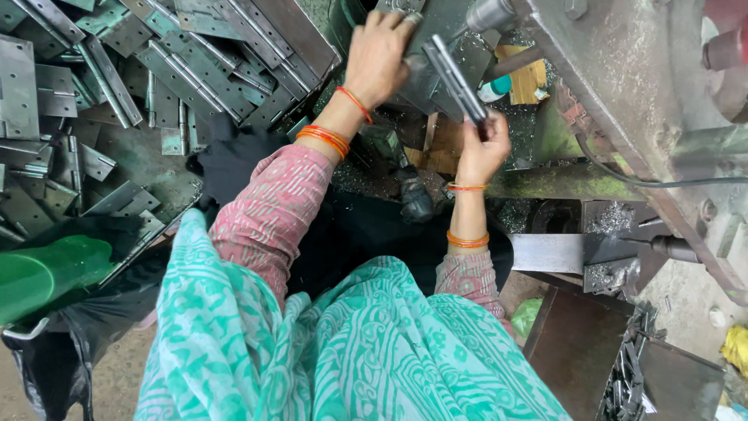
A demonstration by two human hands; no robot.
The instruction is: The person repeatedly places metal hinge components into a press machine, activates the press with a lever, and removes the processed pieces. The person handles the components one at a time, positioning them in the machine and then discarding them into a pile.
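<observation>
My right hand (pixel 481 150) grips a folded steel hinge (pixel 454 78) by its lower end and holds it tilted in front of the machine (pixel 623 86). My left hand (pixel 379 56) reaches forward and rests with spread fingers on a metal part on the machine bed (pixel 425 74), just left of the hinge. Whether it grips anything is hidden by the hand itself. Both wrists wear orange bangles, and the sleeves are pink patterned cloth.
A large heap of grey steel hinges (pixel 117 86) fills the upper left. A green plastic object (pixel 47 273) lies at the left on a black bag. Metal shavings (pixel 612 218) lie under the machine. A dark box of small parts (pixel 631 366) stands at the lower right.
</observation>
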